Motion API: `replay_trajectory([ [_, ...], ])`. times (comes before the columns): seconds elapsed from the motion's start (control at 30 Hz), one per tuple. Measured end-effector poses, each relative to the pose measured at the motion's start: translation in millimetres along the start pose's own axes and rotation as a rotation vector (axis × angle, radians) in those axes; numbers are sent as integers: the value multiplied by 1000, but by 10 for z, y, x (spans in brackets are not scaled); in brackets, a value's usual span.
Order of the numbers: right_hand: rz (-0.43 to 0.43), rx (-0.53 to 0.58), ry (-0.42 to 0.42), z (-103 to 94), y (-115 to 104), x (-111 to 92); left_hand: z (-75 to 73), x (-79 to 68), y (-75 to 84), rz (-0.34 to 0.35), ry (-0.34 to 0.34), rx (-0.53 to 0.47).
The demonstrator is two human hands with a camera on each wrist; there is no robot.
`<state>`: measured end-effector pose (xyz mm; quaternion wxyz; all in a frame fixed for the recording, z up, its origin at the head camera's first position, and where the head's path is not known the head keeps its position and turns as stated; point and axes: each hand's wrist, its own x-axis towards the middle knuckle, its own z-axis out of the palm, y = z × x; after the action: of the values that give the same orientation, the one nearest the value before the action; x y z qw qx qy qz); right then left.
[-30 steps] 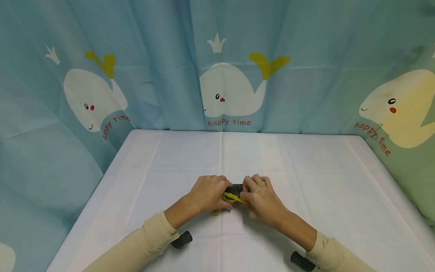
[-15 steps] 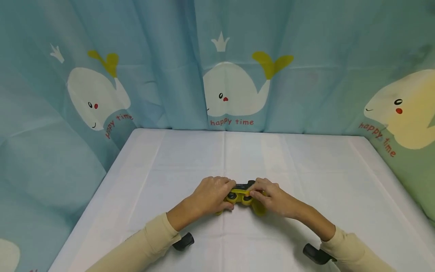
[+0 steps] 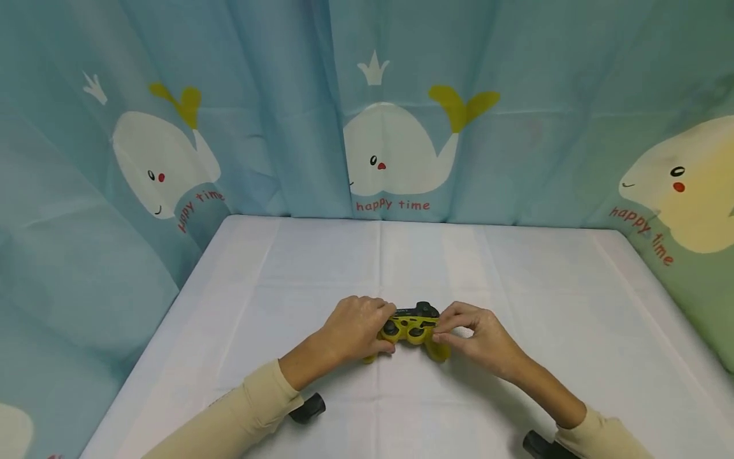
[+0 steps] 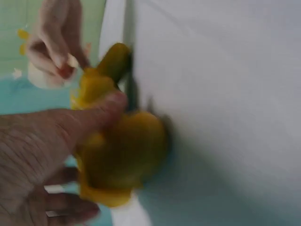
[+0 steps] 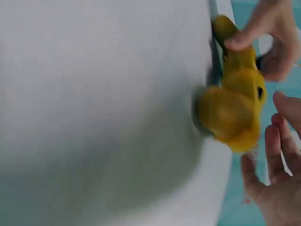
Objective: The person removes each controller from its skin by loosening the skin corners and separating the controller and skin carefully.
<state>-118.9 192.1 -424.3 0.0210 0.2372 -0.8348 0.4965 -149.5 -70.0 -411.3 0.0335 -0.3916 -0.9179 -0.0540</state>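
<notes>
A black game controller with a yellow rubbery cover [image 3: 417, 334] rests on the white table in the head view. My left hand [image 3: 357, 326] grips its left end, thumb below and fingers over the top. In the left wrist view the left thumb [image 4: 101, 113] presses on the yellow cover [image 4: 129, 146]. My right hand [image 3: 482, 335] is at the controller's right end, thumb and fingers slightly parted. The right wrist view has the right-hand fingers [image 5: 277, 165] loosely spread beside the cover [image 5: 230, 113], with nothing held between them. Black plastic and two thumbsticks show at the front.
A white cloth covers the table [image 3: 321, 255]. Blue-green curtains [image 3: 275, 127] printed with whales hang behind and along both sides. Dark cylinders stick out by both sleeves, one near the left wrist [image 3: 308, 408] and one near the right [image 3: 541, 445].
My right hand has moved right, from the controller's middle to its right end, uncovering more of it. The yellow edge that was stretched across the front now lies flatter. The left hand keeps its grip.
</notes>
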Motion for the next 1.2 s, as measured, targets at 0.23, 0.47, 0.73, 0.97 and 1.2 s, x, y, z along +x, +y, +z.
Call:
replay_trajectory([
  [0.23, -1, -225, -57, -43, -25, -25, 88, -59, -2, 6, 36, -154],
  [0.47, -131, -451, -210, 223, 50, 43, 116, -57, 52, -2, 49, -222],
  [0.73, -80, -476, -206, 261, 54, 83, 23, 33, 55, 26, -30, -143],
  [0.97, -72, -442, -198, 268, 97, 78, -50, 105, 68, 33, -98, -42],
  [1.2, -74, -444, -200, 284, 124, 74, -18, 95, 55, 22, -71, -14],
])
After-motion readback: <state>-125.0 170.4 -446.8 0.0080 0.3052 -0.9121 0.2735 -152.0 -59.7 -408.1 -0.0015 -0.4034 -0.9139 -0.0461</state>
